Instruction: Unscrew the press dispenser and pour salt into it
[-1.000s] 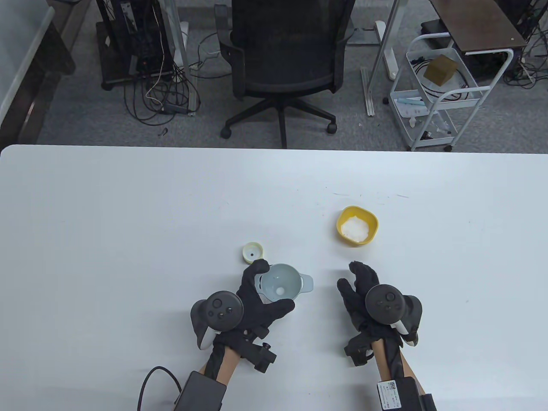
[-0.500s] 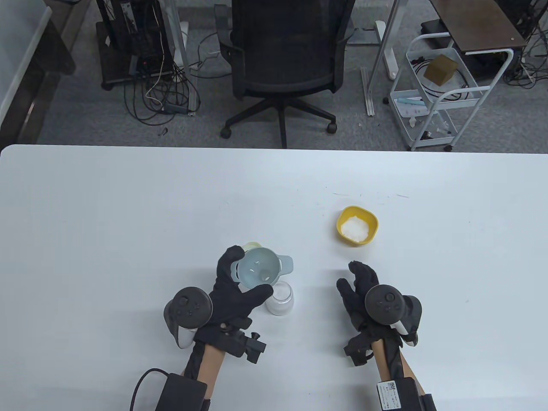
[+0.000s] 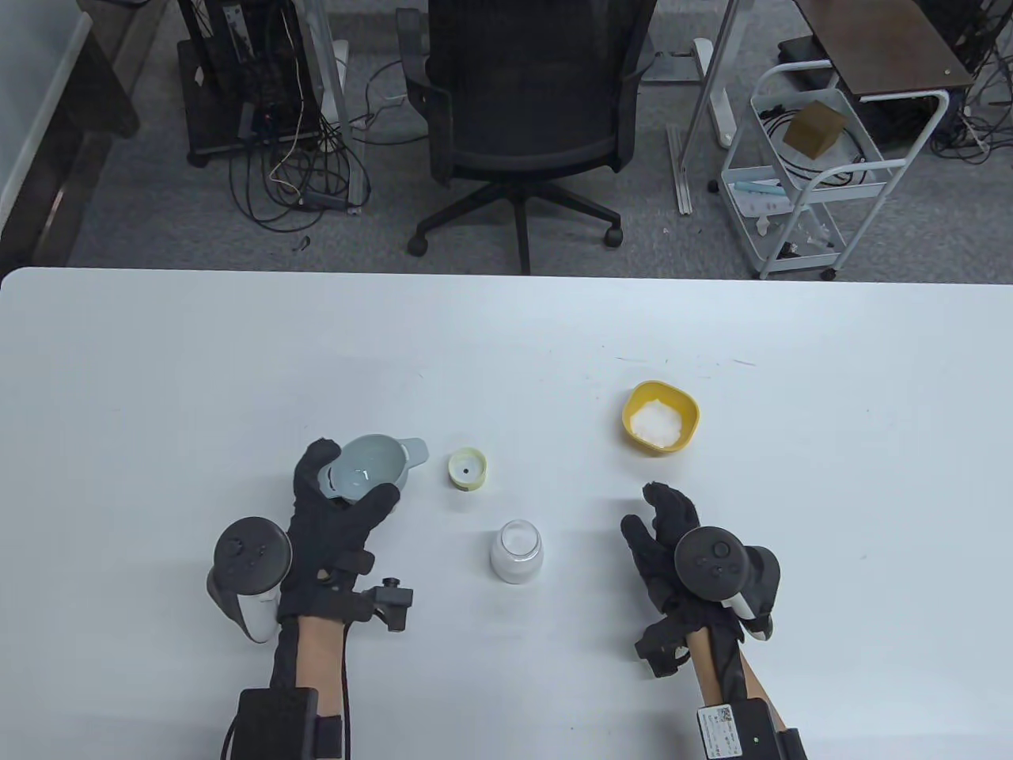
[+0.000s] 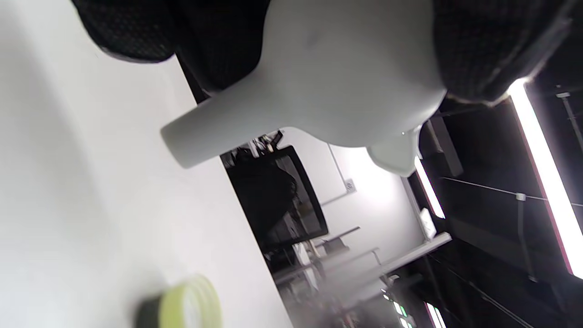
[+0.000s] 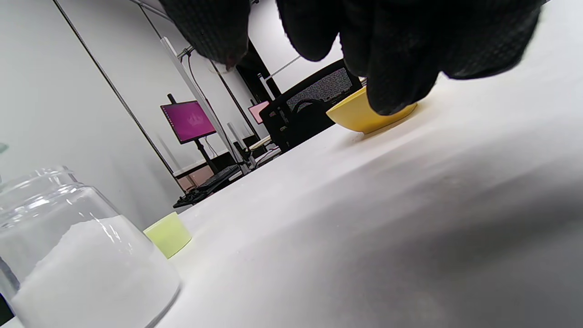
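Note:
My left hand (image 3: 336, 507) holds a grey funnel (image 3: 370, 467) above the table, to the left of the yellow-green dispenser cap (image 3: 467, 468). The funnel's spout (image 4: 214, 125) hangs over the table in the left wrist view, with the cap (image 4: 191, 303) below it. The open glass dispenser jar (image 3: 517, 552), holding white salt, stands upright between my hands; it also shows in the right wrist view (image 5: 77, 264). The yellow bowl (image 3: 662, 417) holds salt at the right. My right hand (image 3: 663, 526) rests empty on the table below the bowl, fingers loosely curled.
The white table (image 3: 237, 372) spreads wide around the objects. An office chair (image 3: 522, 103) and a white cart (image 3: 815, 166) stand beyond its far edge.
My left hand lifted the funnel off the jar and carried it left, past the cap. The jar now stands uncovered. My right hand has not moved.

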`<action>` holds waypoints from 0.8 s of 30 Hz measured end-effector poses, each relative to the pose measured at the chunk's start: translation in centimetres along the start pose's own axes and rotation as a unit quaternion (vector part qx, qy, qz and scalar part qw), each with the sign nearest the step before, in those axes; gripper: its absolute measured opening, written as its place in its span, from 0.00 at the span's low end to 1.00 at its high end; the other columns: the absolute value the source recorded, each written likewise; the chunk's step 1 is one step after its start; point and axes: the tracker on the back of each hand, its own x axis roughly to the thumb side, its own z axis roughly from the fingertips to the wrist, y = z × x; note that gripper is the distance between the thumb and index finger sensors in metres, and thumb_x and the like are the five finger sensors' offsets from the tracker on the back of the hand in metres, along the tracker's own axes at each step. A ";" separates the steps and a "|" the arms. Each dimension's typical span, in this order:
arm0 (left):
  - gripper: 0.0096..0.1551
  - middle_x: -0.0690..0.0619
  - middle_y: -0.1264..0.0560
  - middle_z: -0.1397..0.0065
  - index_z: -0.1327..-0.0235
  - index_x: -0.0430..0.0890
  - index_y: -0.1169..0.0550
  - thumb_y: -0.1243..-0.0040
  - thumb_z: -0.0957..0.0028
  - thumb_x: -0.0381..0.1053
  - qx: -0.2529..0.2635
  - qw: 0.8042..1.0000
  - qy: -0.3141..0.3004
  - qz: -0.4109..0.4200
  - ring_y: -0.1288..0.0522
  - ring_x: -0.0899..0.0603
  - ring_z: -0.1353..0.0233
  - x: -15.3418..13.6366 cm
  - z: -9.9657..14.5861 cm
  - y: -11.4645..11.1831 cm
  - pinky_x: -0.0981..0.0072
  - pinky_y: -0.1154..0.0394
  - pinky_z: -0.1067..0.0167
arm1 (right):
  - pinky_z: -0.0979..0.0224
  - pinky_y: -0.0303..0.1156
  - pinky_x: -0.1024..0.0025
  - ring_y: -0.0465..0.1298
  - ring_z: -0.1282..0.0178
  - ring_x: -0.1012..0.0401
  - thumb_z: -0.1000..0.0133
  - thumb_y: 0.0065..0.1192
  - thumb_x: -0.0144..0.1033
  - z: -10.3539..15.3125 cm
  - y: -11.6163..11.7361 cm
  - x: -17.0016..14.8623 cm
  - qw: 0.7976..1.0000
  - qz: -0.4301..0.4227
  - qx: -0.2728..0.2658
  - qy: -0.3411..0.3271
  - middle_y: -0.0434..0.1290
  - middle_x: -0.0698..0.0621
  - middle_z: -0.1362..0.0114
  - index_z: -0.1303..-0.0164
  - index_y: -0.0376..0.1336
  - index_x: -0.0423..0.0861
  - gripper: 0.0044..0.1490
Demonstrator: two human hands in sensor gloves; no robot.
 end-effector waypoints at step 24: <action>0.76 0.15 0.42 0.16 0.10 0.25 0.59 0.36 0.46 0.69 0.027 0.941 0.217 -0.258 0.37 0.12 0.24 -4.0 -0.1 3.1 0.17 0.39 0.35 | 0.35 0.64 0.26 0.69 0.32 0.27 0.28 0.51 0.38 -0.1 0.7 0.3 1.000 0.014 0.017 -0.010 0.56 0.17 0.21 0.17 0.50 0.20 0.42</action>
